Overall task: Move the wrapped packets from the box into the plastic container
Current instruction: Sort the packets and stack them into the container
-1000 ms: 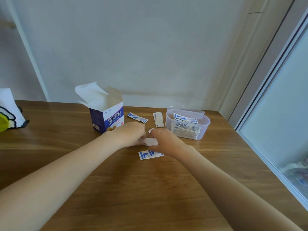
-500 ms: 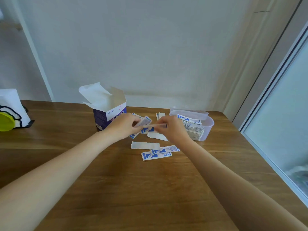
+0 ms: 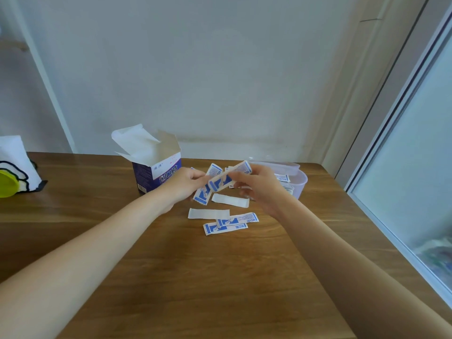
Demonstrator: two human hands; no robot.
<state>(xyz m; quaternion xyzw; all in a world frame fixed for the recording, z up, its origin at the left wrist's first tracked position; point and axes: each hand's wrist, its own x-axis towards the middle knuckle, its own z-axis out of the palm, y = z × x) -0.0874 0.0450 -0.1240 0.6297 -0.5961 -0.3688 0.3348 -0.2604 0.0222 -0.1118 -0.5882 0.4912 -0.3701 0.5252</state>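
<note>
Wood-grain brown tabletop (image 3: 195, 289) fills the near view, smooth and matte, with both bare forearms reaching out over it. Four thin flat paper packets lie loose on it: two blue-and-white printed packets (image 3: 227, 226) overlapping, and just beyond them two plain white-backed packets (image 3: 209, 213), apart from each other. Above these, the left hand (image 3: 182, 185) pinches a blue-and-white packet (image 3: 204, 192) held tilted on end, while the right hand (image 3: 259, 187) pinches a long blue-and-white strip packet (image 3: 230, 178) crossing it. Behind the left hand stands an open blue-and-white cardboard box (image 3: 156, 172), flaps raised. Behind the right hand sits a translucent rounded plastic container (image 3: 299, 182) holding stacked packets. Farther back are a pale plastered wall (image 3: 195, 69) and, on the right, a frosted glass panel (image 3: 415, 155).
</note>
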